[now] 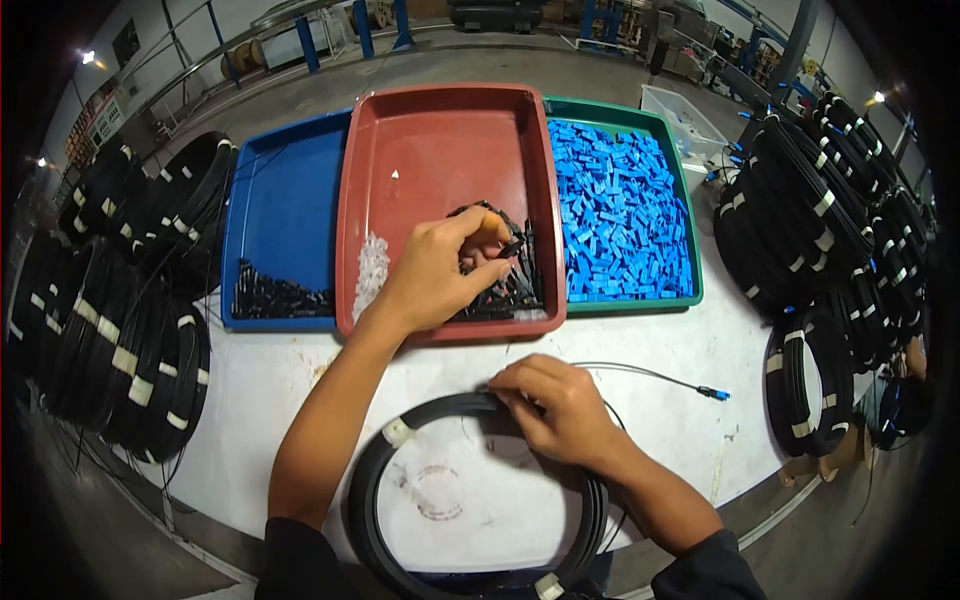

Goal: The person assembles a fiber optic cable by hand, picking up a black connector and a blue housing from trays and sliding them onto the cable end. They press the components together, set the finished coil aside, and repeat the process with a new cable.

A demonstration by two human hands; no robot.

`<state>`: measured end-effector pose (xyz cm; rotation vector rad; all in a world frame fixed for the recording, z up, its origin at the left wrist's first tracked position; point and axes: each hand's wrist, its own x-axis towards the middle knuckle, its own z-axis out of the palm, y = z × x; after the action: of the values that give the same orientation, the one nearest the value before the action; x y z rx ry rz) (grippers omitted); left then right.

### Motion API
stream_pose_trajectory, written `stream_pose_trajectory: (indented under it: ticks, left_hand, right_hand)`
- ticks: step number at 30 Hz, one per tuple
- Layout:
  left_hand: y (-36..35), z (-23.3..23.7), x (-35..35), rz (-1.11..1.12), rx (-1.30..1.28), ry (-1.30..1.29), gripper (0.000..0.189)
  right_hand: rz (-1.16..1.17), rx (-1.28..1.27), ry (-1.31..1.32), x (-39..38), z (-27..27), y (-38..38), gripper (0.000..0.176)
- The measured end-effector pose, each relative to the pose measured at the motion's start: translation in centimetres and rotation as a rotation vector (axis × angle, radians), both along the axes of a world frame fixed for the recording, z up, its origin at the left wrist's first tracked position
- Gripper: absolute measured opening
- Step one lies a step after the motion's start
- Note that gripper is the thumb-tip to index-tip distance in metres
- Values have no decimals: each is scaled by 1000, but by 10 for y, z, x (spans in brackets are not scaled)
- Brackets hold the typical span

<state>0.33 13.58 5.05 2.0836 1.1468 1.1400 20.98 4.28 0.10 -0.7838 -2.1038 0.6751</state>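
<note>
My left hand (435,268) is over the red tray (440,150), thumb and fingers pinching a small black part (512,247). Below it, similar black parts (500,295) are heaped in the tray's near right corner. On the white table, my right hand (555,408) rests at the top of a coil of black cable (366,500), its thumb and fingers closed on the cable. White tape (397,432) binds the coil in places. From behind that hand a loose cable runs right to a black connector with a blue tip (714,393).
Small clear pieces (370,270) lie in the red tray's near left corner. A blue tray (285,200) with black parts stands left, a green tray (690,270) of blue connectors right. Cable coils are stacked at left (110,350) and right (790,210). A clear bin (685,115) stands behind.
</note>
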Motion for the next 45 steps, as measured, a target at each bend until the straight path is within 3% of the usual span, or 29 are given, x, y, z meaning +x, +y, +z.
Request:
stream_pose_trajectory:
  ticks: [7, 10, 14, 21, 31, 36, 40, 42, 45]
  left_hand:
    - [-81, -18, -17, 26, -5, 35, 39]
    - [-92, -33, -19, -40, 125, 18, 37]
    - [-102, -39, -16, -97, 21, -5, 32]
    - [-106, -48, -16, -82, 93, -24, 25]
    - [-108, -45, -20, -91, -16, 37, 23]
    - [-109, -55, -14, 7, 56, -190, 33]
    - [-107, -60, -17, -18, 74, -183, 35]
    - [-105, -59, -21, -72, 208, 18, 43]
    - [-105, -54, -21, -119, 256, 117, 42]
  right_hand:
    - [-9, -170, 15, 0, 7, 3, 10]
    - [-37, -230, 23, 0, 9, 3, 7]
    - [-80, -258, 73, 1, 5, 3, 5]
    - [-87, -54, 55, 2, 8, -5, 8]
    - [-61, -71, 98, 6, 6, -4, 11]
    - [-92, -42, 122, 5, 4, -4, 11]
    - [-106, -41, 117, 6, 3, -4, 12]
    - [-99, -10, 97, 6, 5, -5, 10]
    - [-114, 112, 79, 3, 5, -6, 13]
